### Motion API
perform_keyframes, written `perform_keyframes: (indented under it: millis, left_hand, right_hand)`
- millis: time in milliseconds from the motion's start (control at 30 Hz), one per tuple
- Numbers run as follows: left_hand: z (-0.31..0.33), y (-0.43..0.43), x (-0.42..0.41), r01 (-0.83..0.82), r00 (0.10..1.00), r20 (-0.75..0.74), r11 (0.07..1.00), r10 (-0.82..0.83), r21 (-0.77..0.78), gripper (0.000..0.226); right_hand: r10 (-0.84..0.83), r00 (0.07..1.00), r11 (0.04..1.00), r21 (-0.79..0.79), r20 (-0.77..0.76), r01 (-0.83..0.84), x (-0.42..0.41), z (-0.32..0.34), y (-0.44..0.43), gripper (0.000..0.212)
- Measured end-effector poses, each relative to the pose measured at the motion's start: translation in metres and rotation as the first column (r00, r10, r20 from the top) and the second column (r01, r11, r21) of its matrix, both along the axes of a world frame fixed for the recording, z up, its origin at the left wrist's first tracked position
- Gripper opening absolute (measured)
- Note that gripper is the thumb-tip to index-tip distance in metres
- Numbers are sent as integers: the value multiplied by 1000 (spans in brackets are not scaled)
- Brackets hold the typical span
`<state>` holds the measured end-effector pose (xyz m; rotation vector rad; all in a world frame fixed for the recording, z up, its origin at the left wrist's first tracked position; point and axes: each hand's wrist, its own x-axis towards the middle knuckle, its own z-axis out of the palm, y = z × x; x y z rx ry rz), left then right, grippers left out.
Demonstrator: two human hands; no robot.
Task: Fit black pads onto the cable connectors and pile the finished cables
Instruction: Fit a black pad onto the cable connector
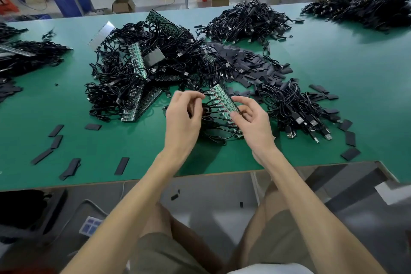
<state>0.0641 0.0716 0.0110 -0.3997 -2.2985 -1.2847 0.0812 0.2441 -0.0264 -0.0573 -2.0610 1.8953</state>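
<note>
The right hand pinches a green board strip between its thumb and curled fingers, holding it tilted just above the tabletop near the middle of the front edge. Just beside it, the left hand has its fingers curled round the black cables that run off the strip's left side; how firmly it grips them cannot be told. Just right of the hands lies a cable pile, its plugs pointing toward the front-right corner. Behind that, toward the middle of the tabletop, spreads a heap of black pads, touching a large tangle of cables and more board strips on its left. Loose pads lie scattered along the front edge on the left, and stray pads lie near the front-right corner. A far pile of cables sits by the far edge, and a corner pile lies at the far-right corner.
</note>
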Motion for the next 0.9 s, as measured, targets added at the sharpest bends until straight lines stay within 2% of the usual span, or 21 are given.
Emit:
perform_keyframes:
  millis: [100, 200, 267, 367, 500, 567, 733, 900]
  left_hand:
    - [14, -2, -22, -51, 998, 28, 995, 54, -91, 18]
    - [26, 2, -41, 43, 993, 116, 977, -19, -208, 22]
    - [31, 7, -48, 125, 978, 185, 978, -93, -168, 14]
    - [31, 13, -54, 134, 969, 227, 981, -99, -142, 7]
    - [30, 11, -54, 182, 957, 245, 978, -152, -102, 7]
    - [29, 10, -52, 204, 952, 250, 975, -178, -84, 8]
    - [28, 10, -52, 220, 937, 279, 975, -209, -9, 15]
    - [24, 19, -54, 176, 935, 326, 981, -139, -86, 16]
  right_hand:
    - [26, 1000, 1000, 14, -17, -26, 1, 1, 0, 35]
    - [58, 998, 998, 33, -30, -57, 2, 2, -1, 37]
    - [68, 997, 997, 25, -34, -67, 3, 3, 0, 38]
    - [63, 998, 998, 1, -27, -63, 3, 3, -1, 37]
    - [59, 998, 998, -32, 31, -58, 0, 0, -3, 22]
    - [62, 997, 998, 12, 46, -63, 0, -1, -4, 11]
    - [62, 997, 995, 81, 42, -65, 1, -2, -5, 26]
    - [52, 998, 993, 100, 44, -56, 1, -4, -3, 32]
